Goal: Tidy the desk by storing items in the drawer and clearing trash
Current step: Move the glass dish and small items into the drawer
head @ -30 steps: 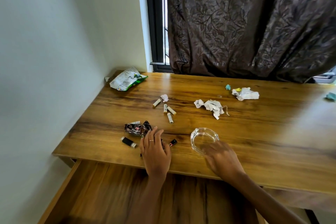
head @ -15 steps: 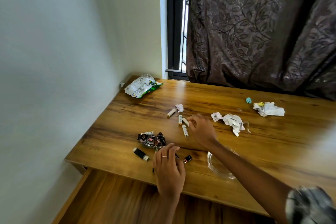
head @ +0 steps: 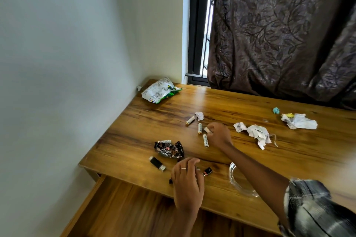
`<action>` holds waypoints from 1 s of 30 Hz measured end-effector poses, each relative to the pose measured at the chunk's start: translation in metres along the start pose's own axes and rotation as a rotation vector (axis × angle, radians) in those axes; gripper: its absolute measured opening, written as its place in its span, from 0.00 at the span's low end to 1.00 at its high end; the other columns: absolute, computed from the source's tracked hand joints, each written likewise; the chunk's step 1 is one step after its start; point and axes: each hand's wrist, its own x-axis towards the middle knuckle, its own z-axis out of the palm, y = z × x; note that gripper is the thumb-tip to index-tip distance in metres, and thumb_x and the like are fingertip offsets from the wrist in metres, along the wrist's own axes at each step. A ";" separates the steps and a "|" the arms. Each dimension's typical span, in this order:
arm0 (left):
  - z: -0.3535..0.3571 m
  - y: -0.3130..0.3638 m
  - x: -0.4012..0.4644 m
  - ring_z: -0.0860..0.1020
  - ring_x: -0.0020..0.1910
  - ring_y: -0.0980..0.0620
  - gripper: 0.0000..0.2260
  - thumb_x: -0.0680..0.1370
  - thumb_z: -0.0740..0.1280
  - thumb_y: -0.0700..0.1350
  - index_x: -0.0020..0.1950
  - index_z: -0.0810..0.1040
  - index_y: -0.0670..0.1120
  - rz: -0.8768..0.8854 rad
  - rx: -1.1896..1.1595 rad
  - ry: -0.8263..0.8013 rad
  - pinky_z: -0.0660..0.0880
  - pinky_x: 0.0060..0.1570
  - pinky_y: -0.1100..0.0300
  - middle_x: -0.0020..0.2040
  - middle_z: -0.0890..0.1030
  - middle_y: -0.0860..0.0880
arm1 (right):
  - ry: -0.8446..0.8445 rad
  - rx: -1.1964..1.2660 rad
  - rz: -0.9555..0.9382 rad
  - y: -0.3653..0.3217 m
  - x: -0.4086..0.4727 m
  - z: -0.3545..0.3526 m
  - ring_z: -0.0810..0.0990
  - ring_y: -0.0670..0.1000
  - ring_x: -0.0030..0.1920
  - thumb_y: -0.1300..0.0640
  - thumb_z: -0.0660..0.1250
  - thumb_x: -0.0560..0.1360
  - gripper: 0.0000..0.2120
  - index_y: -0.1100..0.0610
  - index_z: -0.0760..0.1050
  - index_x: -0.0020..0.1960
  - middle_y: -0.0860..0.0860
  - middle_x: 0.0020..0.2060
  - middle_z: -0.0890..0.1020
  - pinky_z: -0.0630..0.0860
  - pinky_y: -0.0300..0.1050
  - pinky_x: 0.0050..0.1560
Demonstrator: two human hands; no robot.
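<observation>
At frame centre, one battery [head: 207,130] is pinched by the right hand [head: 218,136]. Another battery [head: 205,140] lies just left of its fingers [head: 211,127], long axis upright in frame. Something small and dark is covered by the left hand [head: 187,181]; its grip cannot be told.

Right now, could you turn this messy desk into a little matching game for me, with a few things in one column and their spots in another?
Things:
1. snack bag
2. USB stick
3. glass dish
4. blue wad

Places:
A. under the right forearm
B. far corner by the wall
C. near the front edge, left of the left hand
D. by the curtain, far right

Pairs: 1-B, 2-C, 3-A, 4-D
</observation>
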 end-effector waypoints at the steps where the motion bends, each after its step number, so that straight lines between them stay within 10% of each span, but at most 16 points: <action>1: -0.002 0.000 0.000 0.72 0.55 0.57 0.10 0.76 0.59 0.46 0.56 0.74 0.52 -0.011 -0.021 -0.007 0.71 0.57 0.58 0.52 0.78 0.54 | 0.030 0.074 0.009 -0.004 -0.009 -0.005 0.80 0.51 0.46 0.63 0.69 0.70 0.10 0.59 0.80 0.52 0.52 0.46 0.83 0.73 0.39 0.41; 4: -0.008 0.009 0.002 0.73 0.55 0.59 0.11 0.78 0.57 0.47 0.58 0.73 0.53 -0.075 -0.232 0.072 0.74 0.52 0.59 0.53 0.78 0.56 | 0.052 0.329 -0.020 -0.024 -0.049 -0.022 0.81 0.45 0.42 0.61 0.70 0.72 0.12 0.56 0.79 0.55 0.50 0.44 0.84 0.77 0.35 0.40; 7: -0.034 0.040 0.006 0.76 0.56 0.59 0.11 0.81 0.58 0.45 0.62 0.71 0.51 -0.505 -0.805 0.196 0.73 0.50 0.66 0.57 0.77 0.55 | -0.054 0.458 -0.094 -0.041 -0.100 -0.037 0.81 0.41 0.39 0.57 0.71 0.72 0.09 0.51 0.79 0.52 0.45 0.41 0.83 0.77 0.33 0.39; 12: -0.059 0.043 0.028 0.78 0.58 0.45 0.20 0.79 0.58 0.54 0.61 0.76 0.40 -1.205 -1.744 -0.151 0.73 0.57 0.53 0.56 0.81 0.41 | -0.282 0.411 -0.217 -0.063 -0.161 -0.040 0.80 0.37 0.44 0.55 0.71 0.72 0.08 0.49 0.80 0.51 0.43 0.43 0.83 0.74 0.28 0.44; 19: -0.060 0.019 0.020 0.83 0.51 0.45 0.14 0.81 0.57 0.44 0.59 0.78 0.40 -1.309 -1.961 -0.146 0.78 0.51 0.49 0.56 0.82 0.42 | -0.178 0.314 -0.190 -0.056 -0.126 -0.043 0.77 0.38 0.34 0.57 0.66 0.75 0.05 0.56 0.81 0.47 0.45 0.37 0.81 0.70 0.29 0.34; 23: -0.064 0.017 0.013 0.81 0.55 0.44 0.16 0.81 0.56 0.44 0.57 0.81 0.39 -1.320 -1.962 -0.196 0.78 0.51 0.46 0.58 0.81 0.43 | 0.045 0.153 -0.095 -0.036 -0.076 -0.034 0.77 0.45 0.43 0.60 0.65 0.75 0.06 0.57 0.78 0.51 0.50 0.46 0.81 0.74 0.35 0.42; 30: -0.068 0.017 0.011 0.84 0.47 0.43 0.15 0.80 0.57 0.43 0.57 0.80 0.39 -1.338 -1.951 -0.192 0.78 0.49 0.47 0.58 0.81 0.43 | -0.067 -0.306 0.020 -0.008 -0.047 0.006 0.72 0.52 0.60 0.52 0.64 0.76 0.15 0.53 0.71 0.62 0.53 0.60 0.74 0.75 0.45 0.55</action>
